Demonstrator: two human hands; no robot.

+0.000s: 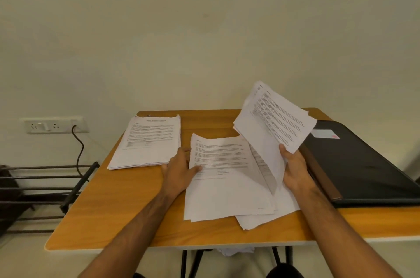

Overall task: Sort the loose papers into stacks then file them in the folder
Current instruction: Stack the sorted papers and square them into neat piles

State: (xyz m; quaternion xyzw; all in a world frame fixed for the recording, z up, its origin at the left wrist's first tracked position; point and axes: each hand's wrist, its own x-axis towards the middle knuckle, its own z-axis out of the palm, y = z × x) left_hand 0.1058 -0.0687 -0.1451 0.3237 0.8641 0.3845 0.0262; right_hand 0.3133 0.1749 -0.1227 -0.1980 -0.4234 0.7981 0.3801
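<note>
Two bare forearms reach from the near edge over the wooden table (pixel 141 216), the biggest thing in view. On its right side lies a closed black folder (pixel 363 164). A loose pile of papers (pixel 229 195) sprawls at the middle, and a squared stack (pixel 147 143) sits far left. The right hand (pixel 295 170) grips a lifted sheaf (pixel 277 118), thumb curled over its edge. The left hand (pixel 179 170) pinches the pile's top sheet at its left edge.
</note>
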